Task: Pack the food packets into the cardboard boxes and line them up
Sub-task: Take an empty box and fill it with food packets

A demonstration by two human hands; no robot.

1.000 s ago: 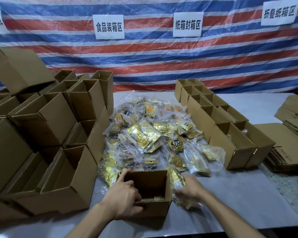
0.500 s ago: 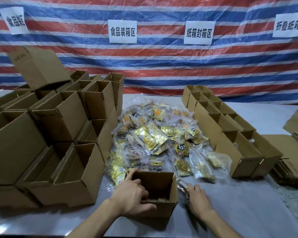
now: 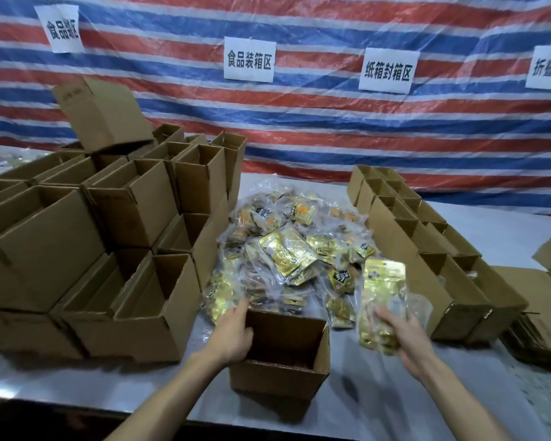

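Head: packet (image 3: 384, 291) in right hand (image 3: 407, 337); left hand (image 3: 233, 337), box (image 3: 283, 378)

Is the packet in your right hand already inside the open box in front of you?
No, the right hand holds the gold packet up in the air, off to the right of the open box.

Pale table (image 3: 506, 230) before me, piled open boxes (image 3: 134, 205) at left, packet heap (image 3: 283, 249) mid-table; single open box (image 3: 277, 377) nearest me; rowed boxes (image 3: 404, 237), flat cardboard (image 3: 541, 300) at right.

striped tarp (image 3: 331, 128) behind grey table (image 3: 497, 227)
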